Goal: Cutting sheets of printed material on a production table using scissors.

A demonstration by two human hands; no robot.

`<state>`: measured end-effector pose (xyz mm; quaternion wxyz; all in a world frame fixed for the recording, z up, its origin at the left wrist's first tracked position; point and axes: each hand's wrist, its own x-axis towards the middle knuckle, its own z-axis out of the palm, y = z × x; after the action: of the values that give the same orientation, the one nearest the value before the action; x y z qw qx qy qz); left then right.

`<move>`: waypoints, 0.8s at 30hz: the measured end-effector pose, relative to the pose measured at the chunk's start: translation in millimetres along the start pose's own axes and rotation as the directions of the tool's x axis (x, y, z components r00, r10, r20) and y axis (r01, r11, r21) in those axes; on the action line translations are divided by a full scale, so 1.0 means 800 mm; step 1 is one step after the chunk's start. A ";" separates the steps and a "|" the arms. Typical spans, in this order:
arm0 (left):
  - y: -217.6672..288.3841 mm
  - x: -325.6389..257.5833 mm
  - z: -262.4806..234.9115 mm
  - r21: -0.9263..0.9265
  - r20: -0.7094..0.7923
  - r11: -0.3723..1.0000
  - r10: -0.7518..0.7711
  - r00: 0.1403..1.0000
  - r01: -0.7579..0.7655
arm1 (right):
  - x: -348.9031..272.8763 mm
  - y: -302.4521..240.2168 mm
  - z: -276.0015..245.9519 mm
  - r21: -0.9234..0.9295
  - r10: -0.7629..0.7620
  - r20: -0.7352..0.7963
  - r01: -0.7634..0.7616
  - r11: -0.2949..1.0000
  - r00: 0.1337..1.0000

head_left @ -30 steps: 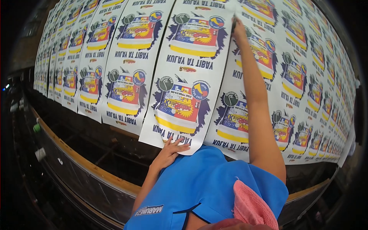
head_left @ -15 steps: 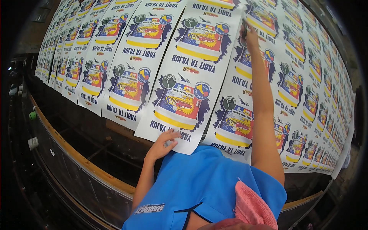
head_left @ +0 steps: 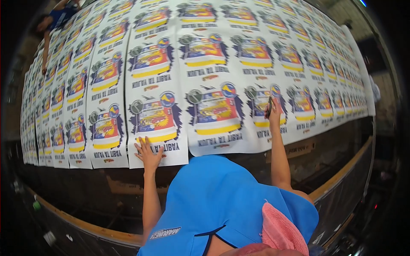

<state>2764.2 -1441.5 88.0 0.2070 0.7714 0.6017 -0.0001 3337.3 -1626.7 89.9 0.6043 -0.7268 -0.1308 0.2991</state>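
Observation:
A wide white sheet (head_left: 265, 145) printed with rows of colourful upside-down label designs lies across the table. Its left portion is divided by long slits into strips. My left hand (head_left: 149, 155) rests with fingers spread on the near end of one strip (head_left: 179, 158). That strip's right edge is separate from the wide sheet at the near end. In my right hand (head_left: 276, 113) is a pair of scissors with dark handles (head_left: 268, 107), held over the sheet's near right part. My fingers partly hide the scissors, and I cannot tell whether the blades touch the sheet.
Several narrower strips (head_left: 98, 163) lie side by side at the left. At the far left, another person (head_left: 60, 19) leans over with an arm on the strips. A wooden-edged ledge (head_left: 106, 232) runs below the table's near side, with flattened cardboard (head_left: 294, 150) underneath.
My right hand has come back from the far part of the sheet with the scissors. My left hand now lies flatter on a strip further left. The other person has come into view.

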 end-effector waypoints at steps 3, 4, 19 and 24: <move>0.037 -0.007 0.019 0.004 0.010 0.997 0.073 0.997 -0.073 | -0.081 0.046 -0.094 0.051 -0.088 -0.244 0.103 0.993 0.966; 0.047 -0.013 0.029 -0.007 -0.015 0.994 0.105 0.994 -0.105 | -0.112 0.055 -0.103 0.119 -0.081 -0.281 0.119 0.986 0.956; 0.130 -0.054 0.078 0.000 -0.020 0.974 0.228 0.973 -0.228 | -0.331 0.148 -0.102 0.153 0.186 0.406 -0.267 0.951 0.895; 0.258 -0.107 0.065 -0.058 -0.032 0.796 0.602 0.798 -0.603 | -0.325 0.094 -0.086 0.160 0.189 0.496 -0.303 0.939 0.847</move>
<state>2944.8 -1576.4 127.7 0.2179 0.9154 0.3262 0.0900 3160.5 -1842.9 95.8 0.5909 -0.5664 -0.1437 0.5561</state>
